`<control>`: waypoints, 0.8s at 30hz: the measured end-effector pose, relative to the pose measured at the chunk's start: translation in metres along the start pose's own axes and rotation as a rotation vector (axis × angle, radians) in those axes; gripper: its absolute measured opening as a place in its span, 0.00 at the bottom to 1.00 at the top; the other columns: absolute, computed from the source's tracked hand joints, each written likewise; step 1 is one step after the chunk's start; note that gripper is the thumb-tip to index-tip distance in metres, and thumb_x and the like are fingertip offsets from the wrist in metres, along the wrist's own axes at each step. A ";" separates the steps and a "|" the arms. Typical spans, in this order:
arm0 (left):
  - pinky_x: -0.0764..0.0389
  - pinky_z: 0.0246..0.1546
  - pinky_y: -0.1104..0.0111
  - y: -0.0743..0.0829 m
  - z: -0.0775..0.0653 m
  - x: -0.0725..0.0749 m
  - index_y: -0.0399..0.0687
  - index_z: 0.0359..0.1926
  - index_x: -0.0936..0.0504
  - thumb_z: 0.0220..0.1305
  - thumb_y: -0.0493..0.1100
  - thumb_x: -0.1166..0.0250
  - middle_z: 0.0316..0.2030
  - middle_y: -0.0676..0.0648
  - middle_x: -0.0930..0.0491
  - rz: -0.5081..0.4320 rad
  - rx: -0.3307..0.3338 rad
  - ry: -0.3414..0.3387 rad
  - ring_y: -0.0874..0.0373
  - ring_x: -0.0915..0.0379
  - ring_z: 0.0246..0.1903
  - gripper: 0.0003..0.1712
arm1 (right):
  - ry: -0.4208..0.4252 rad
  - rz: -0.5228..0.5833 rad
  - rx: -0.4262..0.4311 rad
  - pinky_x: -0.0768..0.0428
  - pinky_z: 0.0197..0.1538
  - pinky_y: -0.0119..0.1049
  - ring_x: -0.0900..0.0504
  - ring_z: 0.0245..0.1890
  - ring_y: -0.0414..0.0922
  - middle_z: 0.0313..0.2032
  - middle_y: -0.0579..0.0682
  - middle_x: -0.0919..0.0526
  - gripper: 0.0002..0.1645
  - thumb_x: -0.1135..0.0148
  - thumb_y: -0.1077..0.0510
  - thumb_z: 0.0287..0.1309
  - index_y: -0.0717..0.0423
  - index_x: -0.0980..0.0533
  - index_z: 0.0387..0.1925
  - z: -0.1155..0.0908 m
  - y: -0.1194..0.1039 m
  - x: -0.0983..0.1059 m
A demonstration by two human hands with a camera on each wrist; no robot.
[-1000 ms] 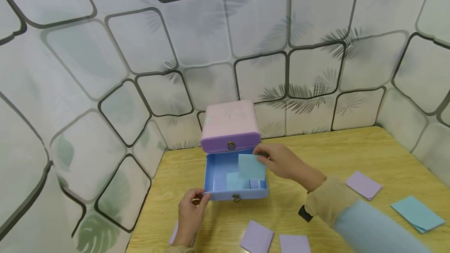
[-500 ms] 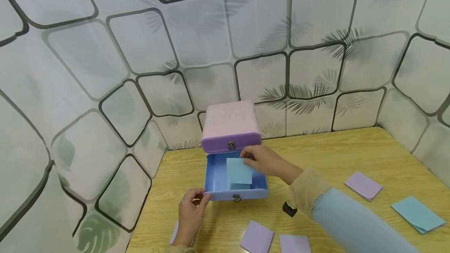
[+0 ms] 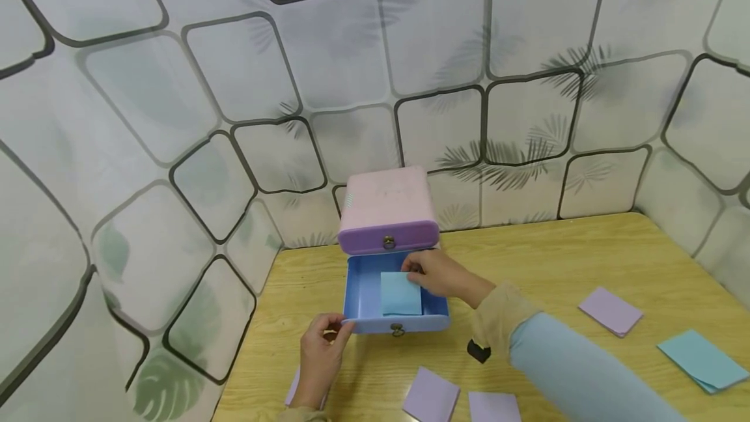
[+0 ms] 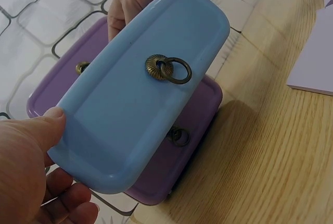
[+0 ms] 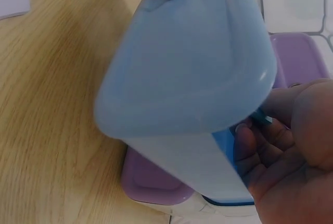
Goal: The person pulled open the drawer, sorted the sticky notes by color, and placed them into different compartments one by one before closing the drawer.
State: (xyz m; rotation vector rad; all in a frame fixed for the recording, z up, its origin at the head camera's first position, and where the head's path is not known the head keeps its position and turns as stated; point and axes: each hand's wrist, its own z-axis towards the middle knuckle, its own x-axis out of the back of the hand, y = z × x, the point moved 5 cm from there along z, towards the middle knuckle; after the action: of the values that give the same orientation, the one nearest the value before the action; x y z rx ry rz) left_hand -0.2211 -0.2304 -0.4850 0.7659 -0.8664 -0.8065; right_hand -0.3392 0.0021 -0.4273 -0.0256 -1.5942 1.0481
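A small pink drawer cabinet (image 3: pixel 387 199) with purple drawer fronts stands against the wall; its light blue drawer (image 3: pixel 369 327) is pulled out. My left hand (image 3: pixel 321 353) grips the drawer's left front corner, with the thumb (image 4: pixel 49 127) on the front face. Over the inside of the drawer, my right hand (image 3: pixel 443 275) pinches a light blue square of paper (image 3: pixel 400 295) by its upper right corner. That paper lies low in the drawer, near the front wall. In the right wrist view, the drawer side hides most of the paper.
Purple paper squares (image 3: pixel 432 394) lie on the wooden table (image 3: pixel 527 266) in front of the drawer, one partly behind the left forearm. To the right are a purple stack (image 3: pixel 611 311) and a folded turquoise paper (image 3: pixel 703 360). A patterned wall (image 3: pixel 351 142) rises behind.
My right hand has moved left and down into the drawer with the light blue paper, which now covers the blue paper seen there earlier. The left hand keeps its hold on the drawer corner.
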 end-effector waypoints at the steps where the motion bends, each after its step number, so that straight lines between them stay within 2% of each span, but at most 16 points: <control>1: 0.20 0.30 0.70 0.000 0.000 0.000 0.46 0.32 0.18 0.55 0.39 0.28 0.30 0.55 0.22 -0.001 -0.001 -0.001 0.61 0.25 0.31 0.07 | 0.000 -0.001 -0.003 0.23 0.40 0.36 0.24 0.35 0.37 0.34 0.41 0.20 0.07 0.40 0.61 0.64 0.52 0.21 0.43 0.000 0.000 0.000; 11: 0.20 0.31 0.70 0.001 0.000 0.000 0.47 0.32 0.18 0.55 0.38 0.28 0.30 0.55 0.22 0.012 0.012 -0.006 0.62 0.25 0.31 0.06 | -0.002 -0.041 -0.050 0.22 0.43 0.38 0.22 0.38 0.39 0.37 0.43 0.18 0.07 0.39 0.60 0.64 0.50 0.21 0.43 0.003 0.003 -0.009; 24: 0.20 0.32 0.70 -0.002 -0.001 -0.001 0.47 0.33 0.18 0.55 0.41 0.28 0.31 0.54 0.22 0.018 0.042 -0.024 0.61 0.25 0.32 0.07 | -0.010 -0.121 -0.023 0.22 0.43 0.39 0.21 0.40 0.41 0.38 0.43 0.18 0.06 0.37 0.57 0.62 0.48 0.20 0.41 0.000 0.001 -0.020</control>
State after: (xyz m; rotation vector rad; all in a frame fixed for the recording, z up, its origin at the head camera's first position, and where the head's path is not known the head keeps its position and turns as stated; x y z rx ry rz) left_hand -0.2211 -0.2305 -0.4867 0.7862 -0.9132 -0.7854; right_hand -0.3332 -0.0073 -0.4436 0.0600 -1.5967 0.9372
